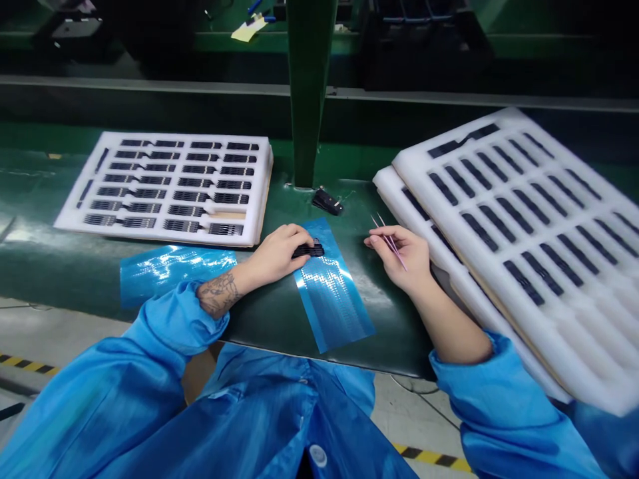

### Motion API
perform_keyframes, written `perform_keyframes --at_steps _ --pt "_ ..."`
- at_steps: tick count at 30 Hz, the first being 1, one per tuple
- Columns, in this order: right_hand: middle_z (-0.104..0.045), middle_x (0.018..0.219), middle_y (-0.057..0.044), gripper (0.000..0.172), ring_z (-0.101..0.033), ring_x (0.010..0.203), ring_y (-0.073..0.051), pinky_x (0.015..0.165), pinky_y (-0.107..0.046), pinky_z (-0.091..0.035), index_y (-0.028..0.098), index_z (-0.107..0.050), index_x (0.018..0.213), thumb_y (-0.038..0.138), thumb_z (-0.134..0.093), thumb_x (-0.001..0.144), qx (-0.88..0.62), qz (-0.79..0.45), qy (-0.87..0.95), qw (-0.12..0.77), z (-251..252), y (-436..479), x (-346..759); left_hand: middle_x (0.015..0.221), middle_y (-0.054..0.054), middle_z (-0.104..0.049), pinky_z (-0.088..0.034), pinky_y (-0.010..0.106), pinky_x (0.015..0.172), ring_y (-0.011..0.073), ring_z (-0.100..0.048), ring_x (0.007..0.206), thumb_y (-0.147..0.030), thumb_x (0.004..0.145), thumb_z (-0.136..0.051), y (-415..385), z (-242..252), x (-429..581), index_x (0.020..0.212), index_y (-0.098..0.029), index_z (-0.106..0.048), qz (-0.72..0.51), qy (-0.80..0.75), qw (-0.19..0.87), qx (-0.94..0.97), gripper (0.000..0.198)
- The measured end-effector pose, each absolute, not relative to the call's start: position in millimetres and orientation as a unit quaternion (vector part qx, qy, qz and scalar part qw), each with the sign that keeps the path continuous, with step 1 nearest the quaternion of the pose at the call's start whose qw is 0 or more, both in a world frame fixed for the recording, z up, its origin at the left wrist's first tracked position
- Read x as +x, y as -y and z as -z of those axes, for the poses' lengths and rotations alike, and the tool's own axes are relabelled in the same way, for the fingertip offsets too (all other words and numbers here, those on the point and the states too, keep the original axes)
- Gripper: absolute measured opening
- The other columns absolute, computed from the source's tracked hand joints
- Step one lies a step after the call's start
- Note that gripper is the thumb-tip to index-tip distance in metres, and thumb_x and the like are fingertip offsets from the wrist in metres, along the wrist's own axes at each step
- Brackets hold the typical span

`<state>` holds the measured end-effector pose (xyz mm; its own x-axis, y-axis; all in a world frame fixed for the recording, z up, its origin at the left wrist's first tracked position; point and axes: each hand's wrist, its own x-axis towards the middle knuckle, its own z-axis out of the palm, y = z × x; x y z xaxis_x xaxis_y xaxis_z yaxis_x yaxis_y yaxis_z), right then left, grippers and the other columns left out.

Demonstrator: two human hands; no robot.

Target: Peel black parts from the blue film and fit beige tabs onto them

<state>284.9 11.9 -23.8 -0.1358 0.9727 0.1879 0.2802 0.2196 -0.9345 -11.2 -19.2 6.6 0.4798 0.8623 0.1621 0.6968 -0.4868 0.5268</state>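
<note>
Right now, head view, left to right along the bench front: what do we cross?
Blue film sheet, left hand, blue film strip, right hand with pink tweezers, stacked white foam trays.

grey concrete floor [417,419], yellow-black hazard tape [429,456], green workbench [349,349], green upright post [308,86], dark machinery behind [424,40].

- Two hands were in view: one left hand [279,254] and one right hand [399,256].
- One pair of pink tweezers [390,243] was there.
- One black component strip [308,251] was there.
- Three white foam trays [150,234] were there, two of them stacked.
- Two blue film sheets [332,313] lay there.
- One black object [327,201] was there.
- One green post [307,93] stood there.
- Two yellow-and-black floor stripes [429,457] showed.
</note>
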Motion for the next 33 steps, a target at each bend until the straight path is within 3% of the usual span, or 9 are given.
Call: perform_keyframes --at_steps 3,5,8,10,15,19,25,28,33 --pt "-0.079 0.084 -0.006 0.016 -0.075 0.073 -0.019 0.070 -0.034 -0.061 0.021 -0.074 0.098 0.035 -0.069 0.092 -0.469 -0.340 0.676 0.456 16 -5 278 0.111 0.005 -0.072 -0.052 0.041 0.100 0.0223 -0.064 0.106 -0.025 0.092 -0.069 22 -11 -10 0.106 -0.020 -0.070 -0.216 -0.468 0.193 0.835 0.015" --pt "-0.080 0.096 -0.008 0.017 -0.077 0.087 -0.023 0.083 -0.041 -0.061 0.022 -0.073 0.102 0.034 -0.073 0.089 -0.414 -0.285 0.744 0.441 8 2 271 0.101 0.004 -0.075 -0.054 0.039 0.094 0.0220 -0.066 0.099 -0.028 0.093 -0.069 24 -14 -9 0.104 -0.020 -0.073 -0.242 -0.487 0.177 0.820 0.014" --pt "-0.077 0.120 -0.008 0.036 -0.069 0.119 -0.030 0.109 -0.055 -0.049 0.025 -0.070 0.108 0.040 -0.084 0.079 -0.320 -0.224 0.857 0.336 3 12 260 0.098 0.003 -0.076 -0.056 0.035 0.088 0.0201 -0.068 0.093 -0.028 0.092 -0.069 27 -15 -9 0.108 -0.020 -0.074 -0.257 -0.515 0.186 0.796 0.018" --pt "-0.076 0.124 -0.005 0.041 -0.065 0.126 -0.032 0.114 -0.058 -0.042 0.026 -0.068 0.107 0.045 -0.086 0.076 -0.316 -0.209 0.884 0.274 4 15 256 0.103 0.003 -0.075 -0.056 0.034 0.090 0.0191 -0.069 0.095 -0.028 0.091 -0.069 28 -13 -9 0.111 -0.020 -0.074 -0.244 -0.523 0.207 0.790 0.022" --pt "-0.076 0.123 -0.006 0.034 -0.064 0.120 -0.030 0.105 -0.050 -0.046 0.025 -0.066 0.105 0.042 -0.083 0.081 -0.354 -0.206 0.868 0.281 6 18 245 0.122 0.008 -0.066 -0.056 0.039 0.096 0.0244 -0.064 0.110 -0.036 0.092 -0.069 33 -10 -7 0.121 -0.023 -0.074 -0.202 -0.554 0.163 0.791 0.032" --pt "-0.072 0.128 -0.010 0.028 -0.061 0.121 -0.030 0.099 -0.047 -0.046 0.024 -0.062 0.103 0.029 -0.081 0.083 -0.370 -0.232 0.862 0.259 2 15 222 0.124 0.007 -0.067 -0.054 0.043 0.097 0.0266 -0.061 0.110 -0.037 0.094 -0.067 35 -13 -7 0.123 -0.026 -0.074 -0.153 -0.543 0.136 0.814 0.031" --pt "-0.073 0.114 -0.006 0.036 -0.062 0.108 -0.028 0.090 -0.040 -0.044 0.024 -0.054 0.098 0.015 -0.081 0.075 -0.390 -0.285 0.840 0.246 -6 5 205 0.110 0.006 -0.074 -0.054 0.040 0.094 0.0232 -0.065 0.102 -0.026 0.092 -0.068 31 -14 -10 0.114 -0.020 -0.073 -0.189 -0.502 0.198 0.820 0.023" --pt "-0.071 0.101 -0.004 0.031 -0.062 0.095 -0.025 0.085 -0.036 -0.045 0.024 -0.053 0.095 0.013 -0.075 0.077 -0.379 -0.315 0.836 0.240 -6 4 207 0.109 0.005 -0.074 -0.054 0.039 0.095 0.0218 -0.066 0.102 -0.025 0.094 -0.065 31 -11 -10 0.112 -0.021 -0.073 -0.209 -0.456 0.210 0.839 0.020" --pt "-0.064 0.088 -0.001 0.025 -0.058 0.084 -0.021 0.075 -0.031 -0.043 0.024 -0.053 0.091 0.011 -0.070 0.077 -0.397 -0.321 0.823 0.250 -8 10 205 0.124 0.009 -0.070 -0.054 0.043 0.098 0.0256 -0.064 0.112 -0.032 0.095 -0.066 41 -10 -14 0.111 -0.023 -0.074 -0.217 -0.480 0.134 0.839 0.020"
